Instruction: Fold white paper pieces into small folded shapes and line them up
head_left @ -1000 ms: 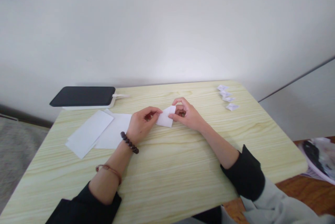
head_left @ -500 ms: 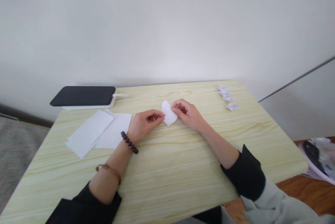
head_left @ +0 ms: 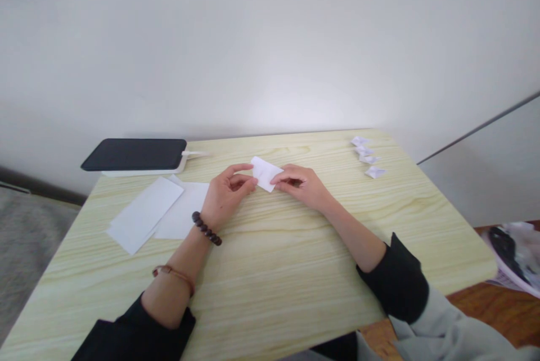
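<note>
A small white piece of folded paper [head_left: 265,173] is held just above the middle of the table, between my two hands. My right hand [head_left: 304,185] pinches its right corner between thumb and fingers. At the left edge of the paper is my left hand [head_left: 228,191], its thumb at the lower corner and its index finger stretched along the upper one. White paper sheets [head_left: 145,212] lie overlapping to the left of my left hand. Several small folded paper shapes [head_left: 374,172], pointed at the ends, sit in a row at the far right.
A black phone [head_left: 135,154] rests on a white block [head_left: 182,166] at the back left, with a white cable [head_left: 196,153] plugged in. The wooden-look table [head_left: 287,282] meets a white wall [head_left: 270,57]. A pink-rimmed basket [head_left: 512,271] stands on the floor at right.
The folded paper has turned from upright to a slanted, wider position and shifted slightly left. My left index finger has lifted and straightened; my right hand has moved its grip to the lower right corner.
</note>
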Demonstrator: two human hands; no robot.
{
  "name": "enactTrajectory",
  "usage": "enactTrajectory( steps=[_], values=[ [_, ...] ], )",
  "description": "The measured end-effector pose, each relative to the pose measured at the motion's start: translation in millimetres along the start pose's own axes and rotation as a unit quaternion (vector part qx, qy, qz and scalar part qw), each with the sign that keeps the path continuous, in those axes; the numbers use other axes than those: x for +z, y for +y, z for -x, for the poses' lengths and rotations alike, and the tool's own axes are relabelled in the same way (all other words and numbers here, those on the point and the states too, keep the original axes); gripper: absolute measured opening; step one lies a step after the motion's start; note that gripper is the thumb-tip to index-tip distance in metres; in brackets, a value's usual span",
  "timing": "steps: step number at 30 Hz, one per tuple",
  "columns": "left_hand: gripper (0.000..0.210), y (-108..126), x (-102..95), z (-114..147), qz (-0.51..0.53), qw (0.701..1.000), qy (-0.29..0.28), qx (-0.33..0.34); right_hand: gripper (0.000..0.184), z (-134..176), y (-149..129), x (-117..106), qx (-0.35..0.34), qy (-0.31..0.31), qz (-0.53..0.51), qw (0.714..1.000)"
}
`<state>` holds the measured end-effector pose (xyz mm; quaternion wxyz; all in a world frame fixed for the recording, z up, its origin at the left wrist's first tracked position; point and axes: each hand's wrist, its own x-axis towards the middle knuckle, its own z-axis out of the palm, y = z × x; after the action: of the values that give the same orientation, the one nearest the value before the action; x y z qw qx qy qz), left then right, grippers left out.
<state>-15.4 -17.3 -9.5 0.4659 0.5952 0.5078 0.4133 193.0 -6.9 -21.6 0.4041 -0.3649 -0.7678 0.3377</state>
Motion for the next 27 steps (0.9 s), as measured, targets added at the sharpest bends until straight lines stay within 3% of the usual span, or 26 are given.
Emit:
enactTrajectory(
  steps=[4,12,20,27],
  values=[
    [0.078,-1.9,-0.4,-0.3,0.007,1.000,-0.012,0.001,0.010,1.0,2.4,-0.3,-0.036,0.009,0.016,0.999],
    [0.040,1.0,3.6,1.2,0.000,1.000,-0.022,-0.011,0.008,2.2,5.7,1.3,-0.067,0.004,0.026,0.997],
    [0.036,-0.4,3.7,0.5,-0.031,0.999,-0.026,-0.014,0.018,2.4,2.8,-1.2,-0.057,-0.027,0.025,0.998],
    [0.034,-2.8,1.6,0.4,-0.026,0.999,-0.031,-0.018,0.006,2.3,-1.8,-1.3,-0.025,-0.016,0.006,1.000]
  ],
)
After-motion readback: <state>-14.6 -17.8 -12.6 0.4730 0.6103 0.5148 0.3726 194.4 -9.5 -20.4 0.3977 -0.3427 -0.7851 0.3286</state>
